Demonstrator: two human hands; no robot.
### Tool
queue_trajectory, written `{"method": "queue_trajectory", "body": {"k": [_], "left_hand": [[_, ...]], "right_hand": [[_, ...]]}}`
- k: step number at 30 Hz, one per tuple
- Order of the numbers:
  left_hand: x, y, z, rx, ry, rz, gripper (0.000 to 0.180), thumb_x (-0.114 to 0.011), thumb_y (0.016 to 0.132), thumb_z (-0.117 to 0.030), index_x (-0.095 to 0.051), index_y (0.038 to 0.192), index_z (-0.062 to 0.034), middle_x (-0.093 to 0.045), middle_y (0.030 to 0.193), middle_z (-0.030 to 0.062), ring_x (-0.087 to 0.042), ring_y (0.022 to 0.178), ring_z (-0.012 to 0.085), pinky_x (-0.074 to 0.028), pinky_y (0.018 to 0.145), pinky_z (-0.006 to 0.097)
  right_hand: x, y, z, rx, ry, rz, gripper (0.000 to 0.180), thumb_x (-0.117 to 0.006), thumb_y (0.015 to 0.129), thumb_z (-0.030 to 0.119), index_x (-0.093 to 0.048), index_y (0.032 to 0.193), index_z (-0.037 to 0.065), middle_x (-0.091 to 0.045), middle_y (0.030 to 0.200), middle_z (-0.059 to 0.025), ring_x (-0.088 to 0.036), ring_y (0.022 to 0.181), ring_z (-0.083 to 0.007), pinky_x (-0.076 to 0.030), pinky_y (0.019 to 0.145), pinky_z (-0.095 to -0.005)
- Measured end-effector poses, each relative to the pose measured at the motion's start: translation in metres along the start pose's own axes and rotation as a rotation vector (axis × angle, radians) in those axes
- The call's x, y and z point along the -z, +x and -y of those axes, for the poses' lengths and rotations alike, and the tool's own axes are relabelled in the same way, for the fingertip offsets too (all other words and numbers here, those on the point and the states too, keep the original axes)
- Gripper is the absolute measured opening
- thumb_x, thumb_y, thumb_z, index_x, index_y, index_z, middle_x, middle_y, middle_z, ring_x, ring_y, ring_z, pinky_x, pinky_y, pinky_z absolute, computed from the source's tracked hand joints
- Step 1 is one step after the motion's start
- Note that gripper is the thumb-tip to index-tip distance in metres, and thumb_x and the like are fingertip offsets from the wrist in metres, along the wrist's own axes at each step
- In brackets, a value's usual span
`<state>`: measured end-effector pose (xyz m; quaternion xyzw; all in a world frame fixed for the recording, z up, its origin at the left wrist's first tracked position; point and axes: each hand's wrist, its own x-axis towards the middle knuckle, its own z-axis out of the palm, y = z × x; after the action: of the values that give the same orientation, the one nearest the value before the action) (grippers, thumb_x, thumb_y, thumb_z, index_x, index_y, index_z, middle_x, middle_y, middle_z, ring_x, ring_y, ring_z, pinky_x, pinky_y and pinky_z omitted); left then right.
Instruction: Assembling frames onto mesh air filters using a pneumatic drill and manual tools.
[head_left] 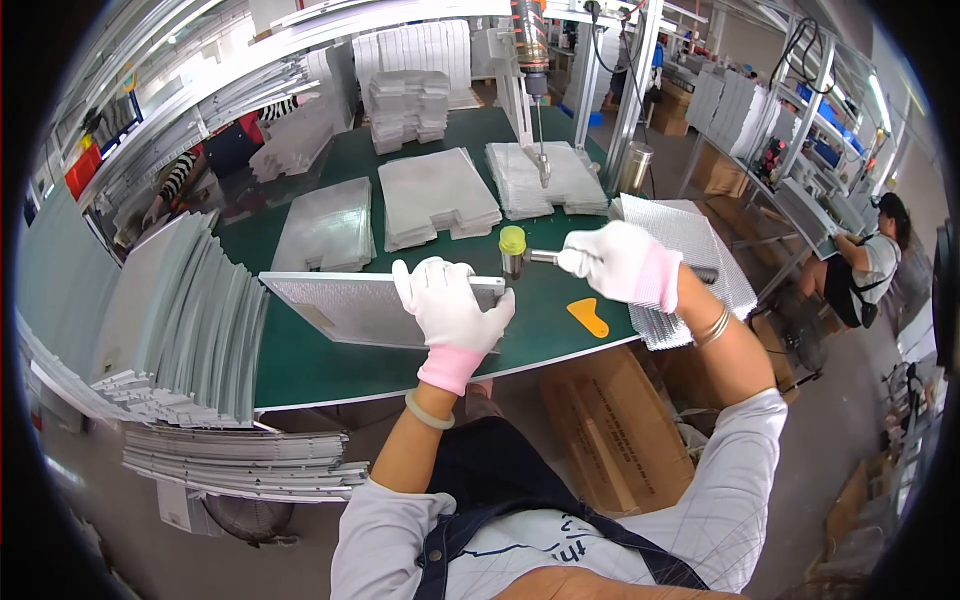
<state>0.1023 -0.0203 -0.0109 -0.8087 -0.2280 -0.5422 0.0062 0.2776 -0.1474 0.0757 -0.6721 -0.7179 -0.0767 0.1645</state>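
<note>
A thin rectangular panel [360, 312], metal-framed with a silvery mesh face, stands on its long edge on the green tabletop [300, 375]. My left hand [450, 305], in a white glove with a pink cuff, grips the panel near its right end, thumb on one side and fingers over the top. My right hand [620, 262], gloved the same way, is closed round the handle of a mallet [512, 256]. The mallet's metal head with a yellow-green cap is just beyond the panel's right end; I cannot tell whether they touch. A yellow-orange flat scraper [588, 318] lies below my right hand.
Mesh sheet stacks [435, 195] line the table's far side. More mesh sheets [680, 250] lie under my right forearm. Framed panels [180, 320] stand packed at left. A hanging power driver [534, 80] comes down behind. A cardboard box [620, 430] sits below; a person [880, 250] sits at right.
</note>
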Motion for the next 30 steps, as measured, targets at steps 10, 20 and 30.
{"method": "queue_trajectory", "body": {"k": [10, 20, 30], "left_hand": [[-0.002, 0.001, -0.001, 0.007, -0.003, 0.034, 0.042, -0.077, 0.054, -0.030, -0.053, 0.078, -0.0054, -0.050, 0.082, 0.0113, -0.050, 0.088, 0.0306, -0.024, 0.102, 0.057], [-0.009, 0.007, 0.001, 0.031, 0.006, 0.042, 0.042, -0.077, 0.054, -0.030, -0.054, 0.078, -0.0058, -0.051, 0.080, 0.0093, -0.050, 0.088, 0.0295, -0.023, 0.103, 0.056], [-0.007, 0.008, 0.007, 0.027, 0.026, 0.069, 0.045, -0.077, 0.053, -0.032, -0.055, 0.082, -0.0051, -0.053, 0.087, 0.0122, -0.051, 0.094, 0.0302, -0.023, 0.103, 0.058]], "right_hand": [[-0.002, 0.005, -0.002, 0.094, 0.239, -0.322, 0.030, -0.045, 0.095, 0.029, -0.051, 0.076, 0.005, -0.051, 0.061, -0.0137, -0.048, 0.052, -0.0287, -0.042, 0.053, -0.0340], [0.007, 0.000, 0.017, 0.132, -0.220, 0.008, 0.027, -0.044, 0.093, 0.031, -0.053, 0.079, 0.009, -0.056, 0.062, -0.0154, -0.057, 0.058, -0.0345, -0.046, 0.054, -0.0417], [-0.110, -0.014, -0.026, -0.653, 0.224, -0.268, 0.024, -0.042, 0.094, 0.031, -0.054, 0.097, 0.010, -0.063, 0.075, -0.0146, -0.061, 0.074, -0.0372, -0.047, 0.068, -0.0465]]}}
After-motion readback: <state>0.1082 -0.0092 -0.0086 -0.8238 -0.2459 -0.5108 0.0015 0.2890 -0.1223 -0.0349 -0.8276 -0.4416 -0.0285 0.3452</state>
